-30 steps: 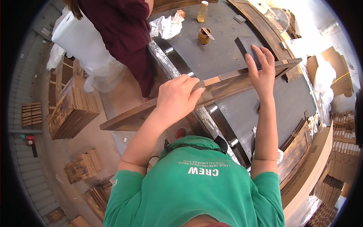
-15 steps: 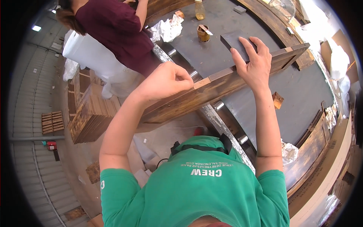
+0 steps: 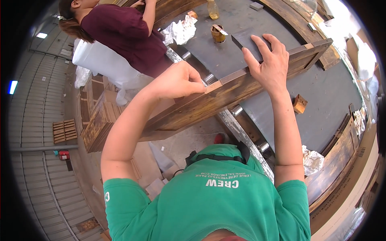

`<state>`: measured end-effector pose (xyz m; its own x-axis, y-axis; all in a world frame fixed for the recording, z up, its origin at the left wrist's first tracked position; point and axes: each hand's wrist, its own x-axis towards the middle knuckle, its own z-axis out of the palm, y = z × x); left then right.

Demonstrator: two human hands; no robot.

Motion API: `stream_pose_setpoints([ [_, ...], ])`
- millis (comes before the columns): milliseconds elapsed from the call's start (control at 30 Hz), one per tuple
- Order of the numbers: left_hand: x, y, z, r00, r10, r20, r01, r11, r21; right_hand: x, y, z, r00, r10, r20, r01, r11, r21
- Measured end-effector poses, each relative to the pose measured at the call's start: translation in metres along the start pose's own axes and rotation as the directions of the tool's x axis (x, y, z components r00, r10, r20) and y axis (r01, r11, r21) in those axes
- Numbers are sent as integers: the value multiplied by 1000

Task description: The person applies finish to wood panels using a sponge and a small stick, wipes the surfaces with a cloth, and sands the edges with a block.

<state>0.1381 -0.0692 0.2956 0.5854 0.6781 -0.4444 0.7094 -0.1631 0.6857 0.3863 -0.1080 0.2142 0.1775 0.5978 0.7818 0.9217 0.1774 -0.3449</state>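
A long, brown-stained wooden frame panel (image 3: 237, 96) stands on edge across the table side, slanting from lower left to upper right. My left hand (image 3: 179, 80) is closed in a pinch at its upper edge, beside a paler bare strip of wood. Whatever those fingertips hold, if anything, is hidden. Farther right, my right hand (image 3: 271, 66) curves over a dark rectangular block (image 3: 243, 40) at the same edge, thumb on the near side and fingers spread across it. The palm hides where block and panel meet.
A dark grey table (image 3: 321, 96) carries a brown-stained can (image 3: 218, 35) with a brush across it, a bottle of yellowish liquid (image 3: 213, 10), crumpled white paper (image 3: 179, 30) and a wood scrap (image 3: 299, 103). Another person (image 3: 120, 32) works at far left. Stacked boards (image 3: 100, 124) stand at left.
My right hand and the dark block have shifted slightly left and away from me. The panel's far right end sits a little higher in view. My left hand keeps its pinch.
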Motion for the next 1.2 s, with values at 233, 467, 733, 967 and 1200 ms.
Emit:
stream_pose_setpoints([
  [233,0,11,1,997,74,-15,-70,980,185,-1,1,-1,1000,0,2,0,1000,-11],
  [467,6,-6,-3,999,-15,32,17,999,-47,-1,0,-3,1000,3,0,-3,1000,-17],
  [733,3,-14,-6,1000,-24,14,27,970,-243,1,0,0,1000,17,11,-17,1000,-2],
  [967,-12,-3,24,979,196,-46,-183,962,201,2,-1,0,1000,9,8,-9,1000,-4],
  [1200,-16,-6,56,821,475,-318,-312,839,446,1,-4,-4,999,10,34,-10,1000,-5],
])
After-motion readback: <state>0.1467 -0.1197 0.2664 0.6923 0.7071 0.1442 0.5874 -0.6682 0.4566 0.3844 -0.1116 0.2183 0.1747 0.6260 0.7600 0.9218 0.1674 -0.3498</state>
